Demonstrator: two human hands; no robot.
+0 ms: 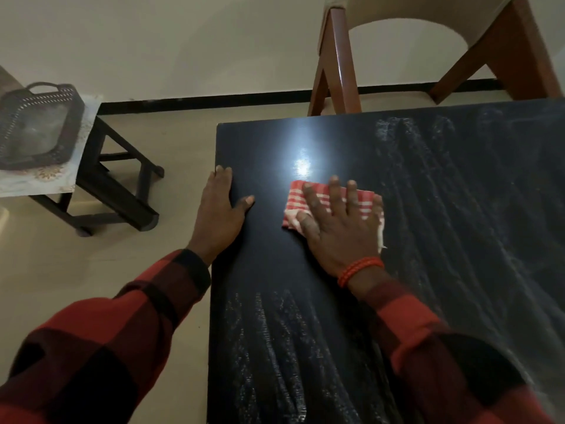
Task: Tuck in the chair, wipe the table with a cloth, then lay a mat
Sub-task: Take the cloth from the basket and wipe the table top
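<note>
The right hand (339,228) pressed spread fingers (334,191) on the cloth (363,203); the left hand (218,212) lay flat at the table (458,209) edge, a chair (336,65) beyond the fingertips.

Single head-mounted wide-angle view, looking forward and steeply down from above the near end of the dark table (305,332), close enough that both forearms enter from the bottom corners. The left hand (218,209) and right hand (339,228) lie near frame centre. The far table edge meets a chair (336,62) at top right (straight lines bow toward the borders). A low side table (101,166) occupies the left margin.
</note>
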